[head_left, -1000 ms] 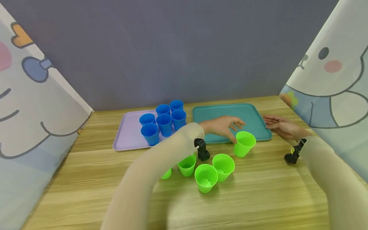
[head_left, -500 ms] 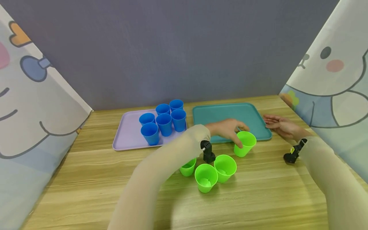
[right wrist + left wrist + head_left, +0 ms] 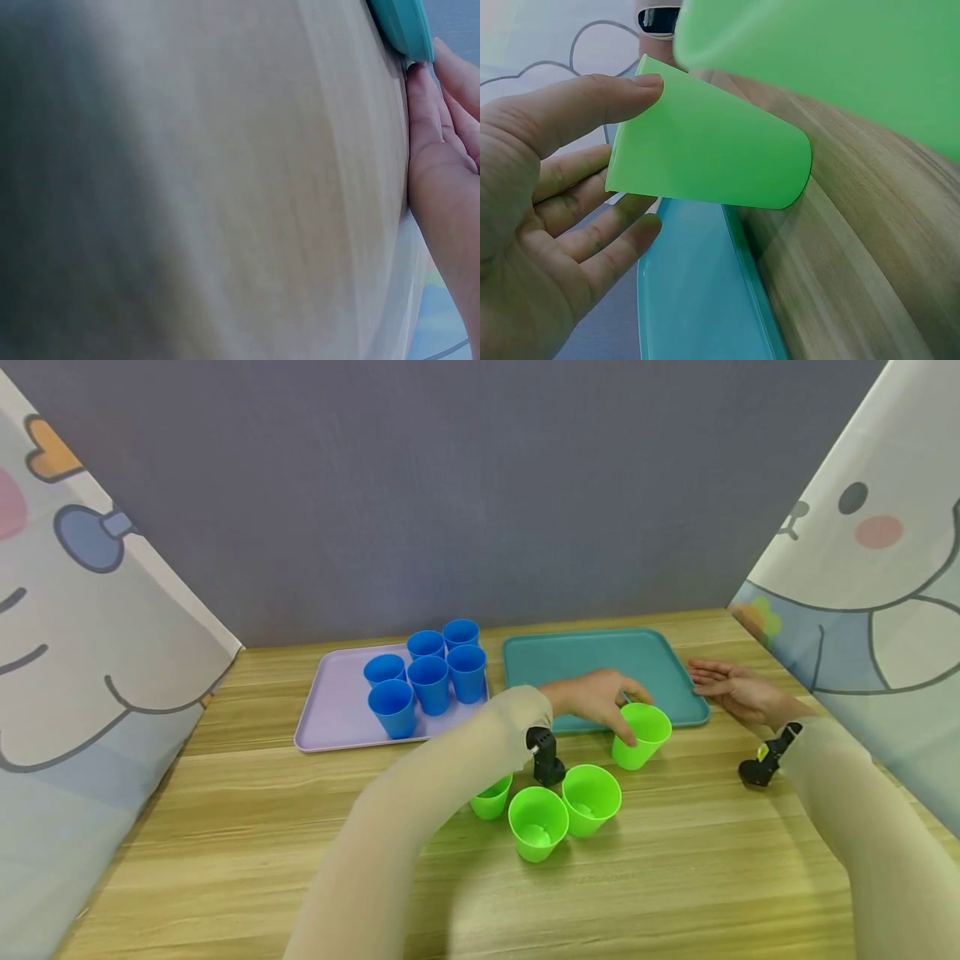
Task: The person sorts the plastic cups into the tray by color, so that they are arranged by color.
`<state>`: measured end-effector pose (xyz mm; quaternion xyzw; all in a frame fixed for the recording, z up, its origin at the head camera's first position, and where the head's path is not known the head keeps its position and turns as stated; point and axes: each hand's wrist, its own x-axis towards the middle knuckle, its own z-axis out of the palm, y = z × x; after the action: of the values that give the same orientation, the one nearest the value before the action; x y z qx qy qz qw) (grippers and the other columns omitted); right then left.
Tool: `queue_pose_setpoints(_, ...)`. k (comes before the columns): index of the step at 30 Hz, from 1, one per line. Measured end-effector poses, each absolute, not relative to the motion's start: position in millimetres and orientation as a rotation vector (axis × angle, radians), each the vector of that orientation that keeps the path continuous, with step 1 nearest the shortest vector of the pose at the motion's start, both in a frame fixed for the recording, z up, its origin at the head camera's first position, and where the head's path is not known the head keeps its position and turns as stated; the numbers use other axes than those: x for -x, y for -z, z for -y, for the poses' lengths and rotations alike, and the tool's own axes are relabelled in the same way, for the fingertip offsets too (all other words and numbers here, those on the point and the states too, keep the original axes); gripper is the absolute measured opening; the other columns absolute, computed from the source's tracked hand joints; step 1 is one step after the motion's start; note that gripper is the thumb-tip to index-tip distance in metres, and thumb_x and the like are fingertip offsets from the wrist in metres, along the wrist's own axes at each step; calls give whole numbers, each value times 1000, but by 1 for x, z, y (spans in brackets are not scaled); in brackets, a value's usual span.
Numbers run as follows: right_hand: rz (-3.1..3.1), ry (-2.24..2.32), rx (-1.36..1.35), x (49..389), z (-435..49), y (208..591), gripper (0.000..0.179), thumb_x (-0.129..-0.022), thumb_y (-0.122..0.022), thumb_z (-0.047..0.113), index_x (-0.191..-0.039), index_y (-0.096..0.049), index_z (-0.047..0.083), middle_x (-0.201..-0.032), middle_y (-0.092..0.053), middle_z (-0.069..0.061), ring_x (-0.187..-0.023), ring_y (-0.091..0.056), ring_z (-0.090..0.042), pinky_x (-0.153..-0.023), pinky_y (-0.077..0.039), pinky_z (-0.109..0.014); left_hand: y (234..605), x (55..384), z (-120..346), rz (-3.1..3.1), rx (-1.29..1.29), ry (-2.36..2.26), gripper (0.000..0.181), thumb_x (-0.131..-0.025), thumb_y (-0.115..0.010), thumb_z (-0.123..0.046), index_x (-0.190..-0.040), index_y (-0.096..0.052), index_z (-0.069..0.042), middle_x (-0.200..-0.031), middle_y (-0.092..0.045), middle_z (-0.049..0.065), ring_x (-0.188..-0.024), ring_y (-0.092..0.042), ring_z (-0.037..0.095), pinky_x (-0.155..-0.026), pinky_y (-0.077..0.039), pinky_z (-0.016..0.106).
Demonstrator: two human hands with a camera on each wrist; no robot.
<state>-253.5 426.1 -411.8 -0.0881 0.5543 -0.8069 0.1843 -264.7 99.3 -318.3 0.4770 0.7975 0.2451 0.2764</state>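
Note:
My left hand point(image 3: 600, 696) grips a green plastic cup point(image 3: 641, 737) near its rim, just in front of the teal tray point(image 3: 600, 652). In the left wrist view the thumb point(image 3: 607, 97) lies along the outside of this upright cup, with the other fingers on its far side. Three more green cups point(image 3: 538, 823) stand on the table below the left wrist, one partly covered by the sleeve. My right hand point(image 3: 735, 689) rests palm up on the table, fingers loosely extended, by the tray's right edge; the right wrist view shows its fingertips close to the rim.
A lilac tray point(image 3: 330, 710) at the left holds several blue cups point(image 3: 431, 685), all upright. Both trays lie on a wood-grain table point(image 3: 225, 843). A grey wall point(image 3: 465, 493) closes the back, with cartoon-printed cloth panels point(image 3: 892, 552) at both sides.
My left hand has moved right and slightly down, and its fingers have closed on the green cup's rim. One nearby green cup has shifted slightly right. The right hand has stayed put.

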Motion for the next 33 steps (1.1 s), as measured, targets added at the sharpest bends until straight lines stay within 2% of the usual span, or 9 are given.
queue_pose_setpoints(17, -1599, 2276, 210, 254, -425, 413, 49, -98, -39, -20, -120, -64, 14, -119, -66, 4, -109, -62, -8, -89, -53, -23, 311, 270, -93, -2175, -1274, -745, 69, -84, -81, -21, -145, -51, -9, -146, -51, 7, -129, -51, 23, -89, -46, 19)
queue_pose_setpoints(23, -1636, 2252, 209, 255, -426, 413, 49, -99, -39, -19, -120, -64, 17, -119, -65, 5, -109, -61, -6, -88, -52, -22, 307, 280, -83, -2237, -1211, -821, 69, -82, -83, -23, -144, -53, -12, -145, -52, 5, -129, -51, 23, -91, -48, 22)
queue_pose_setpoints(27, -1630, 2256, 216, 255, -425, 413, 49, -99, -38, -19, -120, -65, 17, -119, -65, 5, -109, -61, -7, -87, -52, -22, 305, 285, -73, -2268, -1156, -895, 69, -82, -83, -22, -143, -54, -11, -144, -53, 5, -127, -52, 22, -88, -49, 22)
queue_pose_setpoints(33, -1644, 2243, 232, 254, -427, 415, 50, -99, -38, -18, -121, -64, 18, -120, -65, 6, -109, -61, -5, -87, -52, -21, 301, 296, -58, -2302, -1064, -1003, 68, -84, -82, -18, -144, -52, -9, -144, -51, 10, -127, -51, 27, -86, -51, 24)
